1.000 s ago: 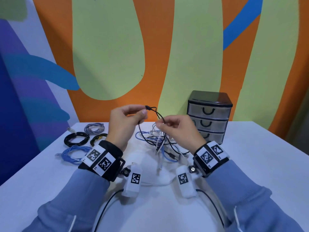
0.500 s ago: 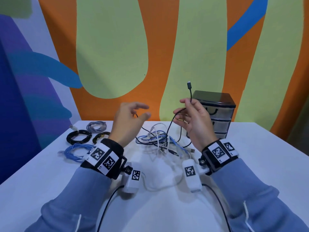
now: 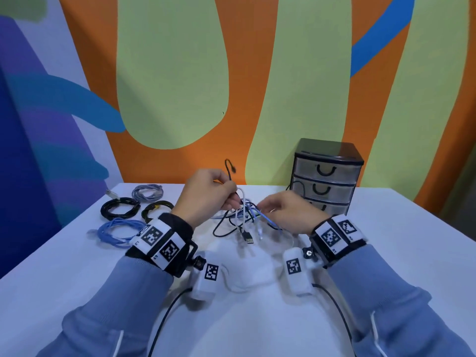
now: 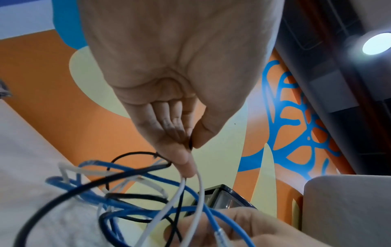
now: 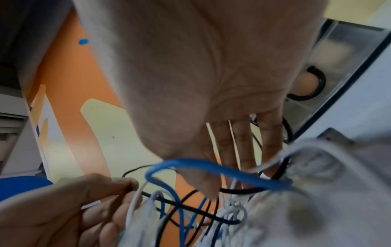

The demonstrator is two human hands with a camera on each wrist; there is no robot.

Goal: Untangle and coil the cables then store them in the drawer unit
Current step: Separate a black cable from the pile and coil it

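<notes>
A tangle of black, blue and white cables (image 3: pixel 242 220) lies on the white table (image 3: pixel 386 253) between my hands. My left hand (image 3: pixel 231 194) is raised over it and pinches a black cable (image 3: pixel 230 173) between thumb and forefinger (image 4: pixel 190 143); the plug end curls up above the fingers. A white loop (image 4: pixel 198 187) hangs by those fingers. My right hand (image 3: pixel 260 210) is low in the tangle with fairly straight fingers (image 5: pixel 239 142). White strands run between them and a blue cable (image 5: pixel 211 167) crosses them. The drawer unit (image 3: pixel 327 176) stands behind, all three drawers closed.
Several coiled cables lie at the back left: grey (image 3: pixel 147 192), black (image 3: pixel 120 207), black with yellow (image 3: pixel 157 210) and light blue (image 3: pixel 118 230). A USB plug (image 3: pixel 247 238) hangs at the tangle's near side. The painted wall stands right behind the table.
The black cable end has passed from my right hand to my left. The right hand has dropped from its raised position into the tangle.
</notes>
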